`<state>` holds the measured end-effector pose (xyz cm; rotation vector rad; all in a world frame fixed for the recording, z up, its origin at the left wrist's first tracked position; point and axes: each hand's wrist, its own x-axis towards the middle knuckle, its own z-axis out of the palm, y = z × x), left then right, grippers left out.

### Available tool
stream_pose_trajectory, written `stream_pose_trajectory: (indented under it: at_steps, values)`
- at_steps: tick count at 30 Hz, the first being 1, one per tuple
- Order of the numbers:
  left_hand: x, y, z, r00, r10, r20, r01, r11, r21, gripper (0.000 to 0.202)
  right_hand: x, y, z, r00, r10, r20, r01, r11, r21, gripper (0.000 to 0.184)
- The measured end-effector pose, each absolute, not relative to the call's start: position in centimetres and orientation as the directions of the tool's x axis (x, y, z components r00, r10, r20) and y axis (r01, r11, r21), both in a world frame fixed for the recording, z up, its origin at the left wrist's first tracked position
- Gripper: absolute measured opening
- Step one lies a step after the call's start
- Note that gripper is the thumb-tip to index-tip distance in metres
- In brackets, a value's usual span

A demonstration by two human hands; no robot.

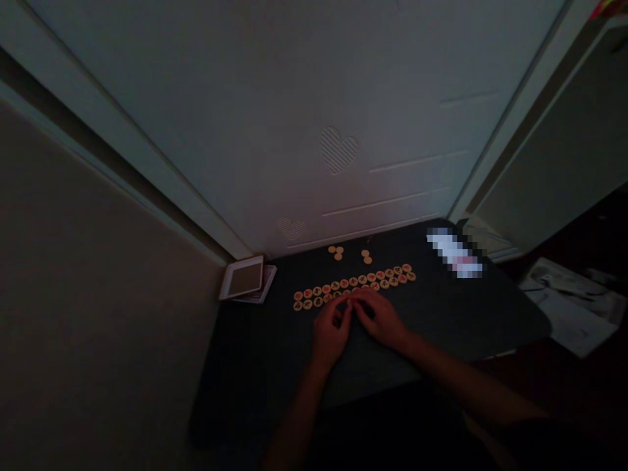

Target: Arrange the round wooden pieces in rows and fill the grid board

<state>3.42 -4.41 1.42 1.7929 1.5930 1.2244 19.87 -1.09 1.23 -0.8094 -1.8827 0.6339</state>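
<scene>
Two long rows of round wooden Chinese chess pieces [344, 283] lie on the dark table, their faces marked in red or black characters. My left hand [331, 327] and my right hand [380, 318] meet at the near edge of the rows, around their middle. Fingertips of both hands are pinched together and touch each other. Whether a piece sits between them is hidden. Some pieces of the nearer row are covered by my fingers. Behind the rows lie two small clusters of pieces showing no visible marks, one cluster on the left [338, 251] and one on the right [366, 258].
At the table's left end rests a stack of flat, framed boxes [242, 278]. A bright, blurred-out object [454, 252] lies at the right end. The dark table [265, 366] stands against a white panel [275, 118] with heart shapes. Beyond its right edge are white papers or bags [574, 307].
</scene>
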Motion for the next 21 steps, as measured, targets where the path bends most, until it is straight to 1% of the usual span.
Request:
stream_pose_trajectory:
  at_steps: [7, 9, 12, 17, 21]
  values:
    - [3.38, -4.39, 1.72, -0.093, 0.95, 0.298, 0.49, -0.216, 0.844, 0.02, 19.89, -1.25, 1.45, -0.344, 0.79, 0.507, 0.254, 0.598, -0.76, 0.031]
    - [3.35, -4.42, 1.63, -0.101, 0.956, 0.275, 0.465, -0.199, 0.862, 0.019, 19.87, -1.3, 1.53, -0.352, 0.793, 0.498, 0.255, 0.593, -0.764, 0.033]
    - [3.33, -4.46, 1.58, -0.104, 0.955, 0.276, 0.444, -0.204, 0.872, 0.018, 19.84, -1.34, 1.42, -0.372, 0.784, 0.496, 0.256, 0.601, -0.757, 0.036]
    - [3.31, -4.44, 1.79, -0.101, 0.957, 0.273, 0.426, -0.206, 0.881, 0.019, 19.89, -1.37, 0.95, -0.362, 0.799, 0.48, 0.265, 0.582, -0.769, 0.032]
    - [3.32, -4.46, 1.75, -0.098, 0.96, 0.262, 0.411, -0.201, 0.889, 0.02, 19.95, -1.42, 1.01, -0.372, 0.789, 0.49, 0.268, 0.596, -0.757, 0.034]
